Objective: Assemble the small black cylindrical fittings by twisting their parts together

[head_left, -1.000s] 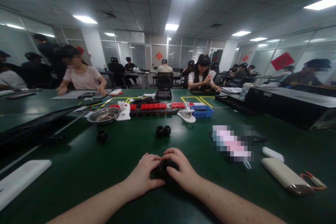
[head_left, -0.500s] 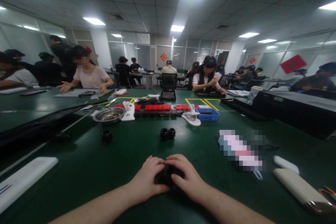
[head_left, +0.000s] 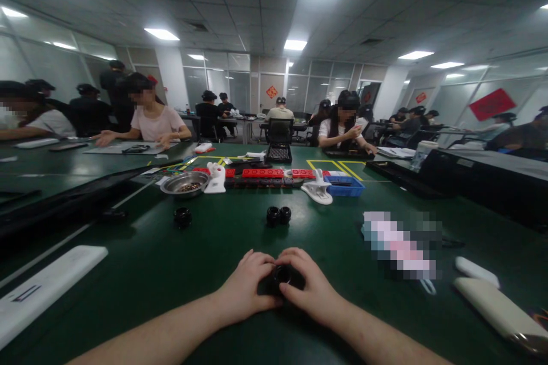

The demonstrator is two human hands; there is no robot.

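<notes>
Between my two hands, low in the middle of the head view, is a glossy black round part [head_left: 281,275] with a dark opening on top. My left hand [head_left: 248,284] curls round its left side, thumb low at the front. Closed on the other side is my right hand [head_left: 309,285], its thumb at the near edge and fingers over the far edge. The fingers hide much of the part. Farther off stand two similar black round parts [head_left: 278,215], side by side and touching. Another black round part [head_left: 182,217] sits to the left by itself.
Across the green table [head_left: 231,222] lie a metal bowl [head_left: 171,187] of small pieces, white clamps [head_left: 317,189], red strips [head_left: 262,173] and a blue tray [head_left: 346,188]. A white bar [head_left: 64,274] is at left, a beige case [head_left: 492,308] at right. Co-workers sit opposite.
The whole view has shifted slightly, so the table's things appear farther right. Both hands keep their hold on the black round part, whose top opening now shows more clearly.
</notes>
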